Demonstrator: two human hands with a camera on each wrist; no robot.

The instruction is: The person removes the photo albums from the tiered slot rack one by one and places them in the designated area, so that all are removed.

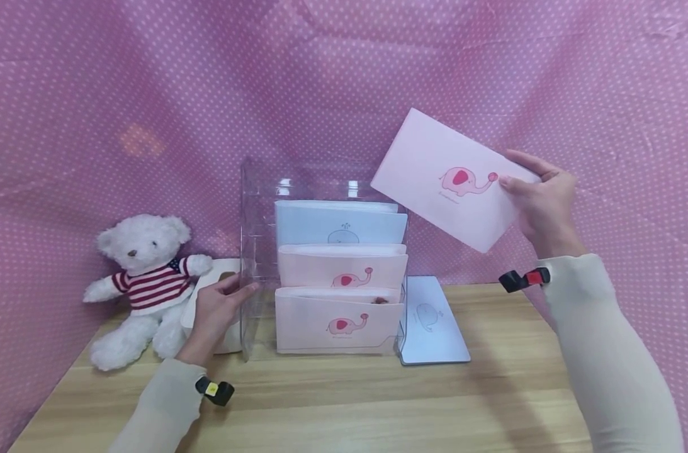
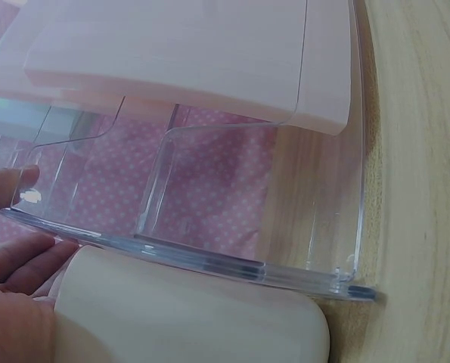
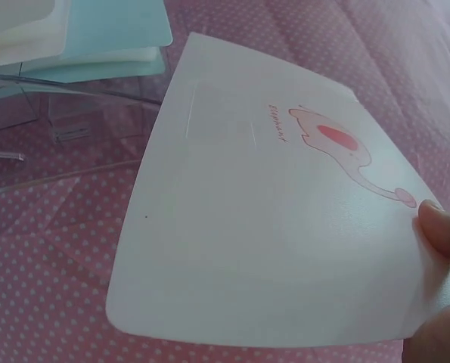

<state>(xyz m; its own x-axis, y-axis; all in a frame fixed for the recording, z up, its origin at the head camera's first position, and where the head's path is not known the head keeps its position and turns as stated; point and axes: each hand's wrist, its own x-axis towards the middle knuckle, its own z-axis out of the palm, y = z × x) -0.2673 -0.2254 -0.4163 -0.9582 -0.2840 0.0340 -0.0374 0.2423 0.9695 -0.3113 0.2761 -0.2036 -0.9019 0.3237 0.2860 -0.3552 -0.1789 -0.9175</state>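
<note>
My right hand (image 1: 550, 198) pinches a pink booklet (image 1: 434, 163) with a red-eared elephant on its cover. The booklet is tilted in the air, up and right of a clear plastic rack (image 1: 253, 251). On the rack's left side wall, my left hand (image 1: 213, 314) grips the edge, with its thumb (image 2: 29, 178) and fingers on either side in the left wrist view. Inside the rack stand a blue whale booklet (image 1: 306, 226) at the top and two pink elephant booklets below it, the lowest pink booklet (image 1: 304, 324) in front.
A blue whale booklet (image 1: 434, 321) lies on the wooden table (image 1: 332, 402), right beside the rack. To the left, a white teddy bear (image 1: 157, 296) in a striped shirt sits by a cream-coloured box (image 1: 227, 340). Pink dotted cloth (image 1: 321, 82) hangs behind.
</note>
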